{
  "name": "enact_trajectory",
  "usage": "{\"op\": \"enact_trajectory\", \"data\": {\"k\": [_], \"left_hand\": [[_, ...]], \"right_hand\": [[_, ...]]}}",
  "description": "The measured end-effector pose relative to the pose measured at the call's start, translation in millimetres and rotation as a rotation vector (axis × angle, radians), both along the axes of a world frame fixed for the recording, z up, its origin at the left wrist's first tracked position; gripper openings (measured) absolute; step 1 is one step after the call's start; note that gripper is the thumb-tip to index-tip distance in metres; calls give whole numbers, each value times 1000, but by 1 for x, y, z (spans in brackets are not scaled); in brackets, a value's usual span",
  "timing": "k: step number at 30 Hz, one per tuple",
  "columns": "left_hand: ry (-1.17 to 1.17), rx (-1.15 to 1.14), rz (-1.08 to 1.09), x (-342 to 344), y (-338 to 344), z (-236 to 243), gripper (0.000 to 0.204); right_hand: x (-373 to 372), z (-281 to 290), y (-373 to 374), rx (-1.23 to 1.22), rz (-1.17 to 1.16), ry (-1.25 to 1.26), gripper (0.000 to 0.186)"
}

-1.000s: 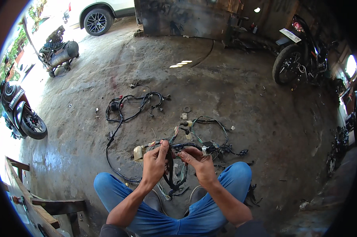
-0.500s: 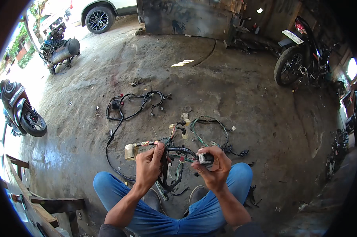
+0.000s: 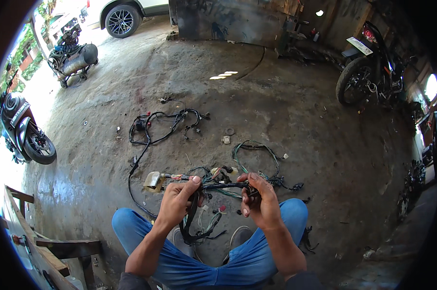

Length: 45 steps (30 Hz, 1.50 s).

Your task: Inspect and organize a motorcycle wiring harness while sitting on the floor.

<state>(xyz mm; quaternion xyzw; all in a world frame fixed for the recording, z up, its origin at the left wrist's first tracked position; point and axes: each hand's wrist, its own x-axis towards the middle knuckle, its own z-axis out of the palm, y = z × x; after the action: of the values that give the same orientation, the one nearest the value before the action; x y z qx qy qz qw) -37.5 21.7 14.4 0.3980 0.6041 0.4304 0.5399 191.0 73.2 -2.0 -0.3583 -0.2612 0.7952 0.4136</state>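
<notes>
Clock centred between the hands; 12 points away from the person.

Far left, between 9 and 10: a parked motorcycle (image 3: 27, 129), front wheel showing. At 8: a wooden frame (image 3: 66, 248). Between 10 and 11: a wheeled tank (image 3: 79, 59) with machinery beside it. At 11: a pale car (image 3: 153, 7), partly cut off by the upper edge.

Nearer, between 10 and 11: a looped black cable run (image 3: 148, 141) lies on the floor (image 3: 300, 125). At 9, just beside the left hand: a cream connector (image 3: 152, 179).

Left hand (image 3: 175, 200): thumb and fingers pinched on a black-wrapped wiring harness (image 3: 223, 185). The harness spans the gap between both hands, above the floor; a dark branch (image 3: 193, 238) hangs at 7, over the gap between the shoes (image 3: 240, 236).

At 12: a small ring (image 3: 229, 131). At 1: a loop of green wire (image 3: 251, 145).

Right hand (image 3: 267, 203): fingers curled around the harness's right end; exact contact partly hidden.

Far right, between 1 and 2: a second motorcycle (image 3: 356, 81), rear wheel toward the hands.
</notes>
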Motion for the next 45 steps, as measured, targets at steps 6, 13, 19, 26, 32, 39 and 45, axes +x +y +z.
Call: {"op": "enact_trajectory", "data": {"k": [6,13,19,26,32,39,45], "left_hand": [[-78,-57,27,-4,4,-5,59],[-59,-84,97,-3,7,-17,58],[-11,-75,130,-5,10,-17,57],[9,-67,144,-3,8,-21,55],[225,-28,63,-12,10,-31,60],[377,46,85,1,8,-23,61],[579,160,111,9,6,-18,53]], "right_hand": [[-7,5,1,92,102,-131,28],[-18,-16,-2,896,-17,-769,19],[-32,-19,-12,1094,-111,-808,30],[-24,-24,-6,1211,-35,-893,29],[-27,-23,-9,1232,-73,-864,22],[-28,-21,-3,1345,-304,-1095,13],[-30,-22,1,1373,-277,-1209,10]]}}
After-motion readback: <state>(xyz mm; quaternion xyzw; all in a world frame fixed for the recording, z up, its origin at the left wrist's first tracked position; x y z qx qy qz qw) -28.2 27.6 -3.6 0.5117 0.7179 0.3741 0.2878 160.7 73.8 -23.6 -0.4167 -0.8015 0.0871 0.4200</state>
